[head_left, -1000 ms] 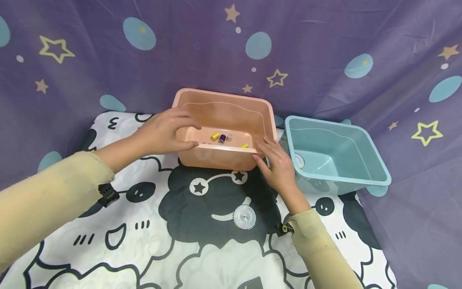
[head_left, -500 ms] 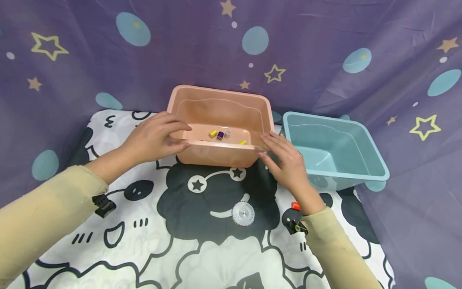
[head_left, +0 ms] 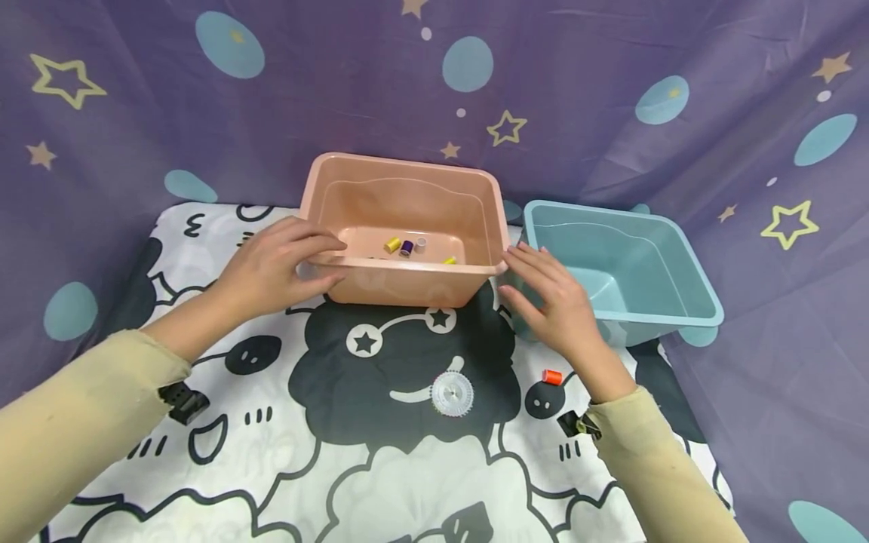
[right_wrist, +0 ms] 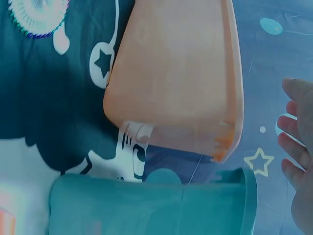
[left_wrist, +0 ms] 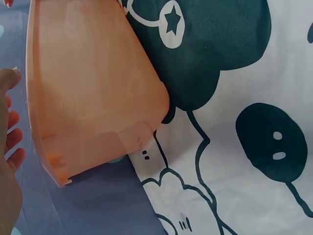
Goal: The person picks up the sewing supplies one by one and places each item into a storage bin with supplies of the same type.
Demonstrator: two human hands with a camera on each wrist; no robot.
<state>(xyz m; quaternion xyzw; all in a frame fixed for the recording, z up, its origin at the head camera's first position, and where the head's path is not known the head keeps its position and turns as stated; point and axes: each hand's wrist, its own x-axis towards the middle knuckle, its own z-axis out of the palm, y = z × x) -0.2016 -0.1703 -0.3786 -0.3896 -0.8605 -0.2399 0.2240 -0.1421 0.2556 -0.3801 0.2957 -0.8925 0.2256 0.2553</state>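
Note:
A peach plastic bin (head_left: 407, 283) stands near the back of the cloth. Inside lie a yellow thread spool (head_left: 392, 244), a purple spool (head_left: 406, 248) and a whitish spool (head_left: 421, 243); a second yellow piece (head_left: 449, 260) is partly hidden by the front wall. My left hand (head_left: 268, 268) hovers at the bin's left front corner, fingers loosely bent and thumb apart. By the right front corner is my right hand (head_left: 553, 298), its fingers fairly straight; whether they touch the rim I cannot tell. Both wrist views show the hands beside the peach bin (left_wrist: 98, 88), holding nothing.
A blue-green bin (head_left: 679, 320) stands right of the peach one, partly behind the right hand. On the patterned cloth lie a pin wheel (head_left: 452, 393) and an orange-red thread spool (head_left: 552, 376). A purple star-printed curtain (head_left: 380, 90) hangs behind.
My right hand has drawn off the peach bin's front rim to the right, uncovering the orange-red spool. My left hand has shifted left, out of the bin's opening. The view has tilted slightly.

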